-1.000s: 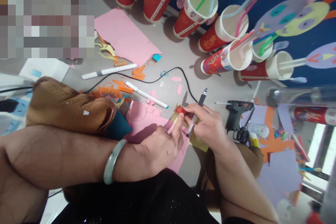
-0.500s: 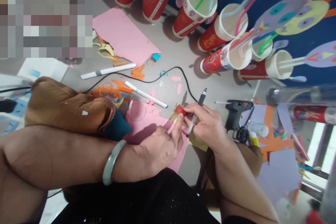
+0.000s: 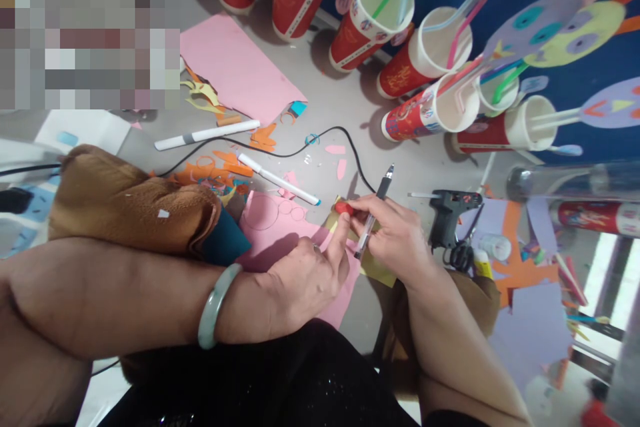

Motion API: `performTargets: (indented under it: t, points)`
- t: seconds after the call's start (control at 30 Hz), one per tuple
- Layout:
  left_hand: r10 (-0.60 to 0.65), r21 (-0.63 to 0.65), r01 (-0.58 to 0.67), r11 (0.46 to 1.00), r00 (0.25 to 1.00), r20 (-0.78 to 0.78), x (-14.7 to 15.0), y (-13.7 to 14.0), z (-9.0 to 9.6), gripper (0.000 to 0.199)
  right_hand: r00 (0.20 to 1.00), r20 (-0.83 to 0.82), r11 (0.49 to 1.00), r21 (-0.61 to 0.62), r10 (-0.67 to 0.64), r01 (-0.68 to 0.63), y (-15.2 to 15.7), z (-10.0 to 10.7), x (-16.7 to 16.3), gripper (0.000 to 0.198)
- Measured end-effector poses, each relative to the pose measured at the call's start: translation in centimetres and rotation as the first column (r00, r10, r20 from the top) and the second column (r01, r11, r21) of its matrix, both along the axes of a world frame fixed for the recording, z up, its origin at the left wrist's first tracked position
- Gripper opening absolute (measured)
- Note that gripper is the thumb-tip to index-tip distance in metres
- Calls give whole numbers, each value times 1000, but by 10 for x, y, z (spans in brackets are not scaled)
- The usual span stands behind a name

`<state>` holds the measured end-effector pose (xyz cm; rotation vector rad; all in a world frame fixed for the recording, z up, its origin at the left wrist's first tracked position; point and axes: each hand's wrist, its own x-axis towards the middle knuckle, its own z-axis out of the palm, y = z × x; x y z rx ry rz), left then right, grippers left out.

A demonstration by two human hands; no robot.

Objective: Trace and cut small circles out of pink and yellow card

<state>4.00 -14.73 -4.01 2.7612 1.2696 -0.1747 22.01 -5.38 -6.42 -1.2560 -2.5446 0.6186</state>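
Note:
Between my hands is a small red round piece (image 3: 342,207), over a yellow paper strip. My left hand (image 3: 307,280), with a jade-green bangle on the wrist, presses its index fingertip against the near side of the red piece; its thumb is hidden. The fingertips of my right hand (image 3: 395,233) meet the piece's right edge. A clear pen with a black grip (image 3: 369,223) is also held in my right hand, its tip pointing up and away. Under my left hand lies pink paper (image 3: 263,237) with circles drawn on it.
Red paper cups (image 3: 353,30) with straws and paper faces line the back. A white marker (image 3: 277,179), paper scraps and a black cord (image 3: 345,137) lie ahead. A glue gun (image 3: 450,213) and scissors (image 3: 463,253) are at right. A folded brown cloth (image 3: 130,200) sits at left.
The red piece has tilted very slightly between my fingertips, and more of it shows. Both hands stay in nearly the same place, with the pen still in my right hand.

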Motion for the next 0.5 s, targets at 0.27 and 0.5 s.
performTargets:
  t: [0.27, 0.5]
  points:
    - [15, 16, -15, 1000, 999, 31, 0, -3, -4, 50, 1000, 3, 1000, 23, 4, -4, 0, 2, -1, 17]
    - [-1, 56, -2, 998, 999, 46, -5, -1, 3, 54, 1000, -7, 1000, 0, -13, 13, 0, 1, -2, 16]
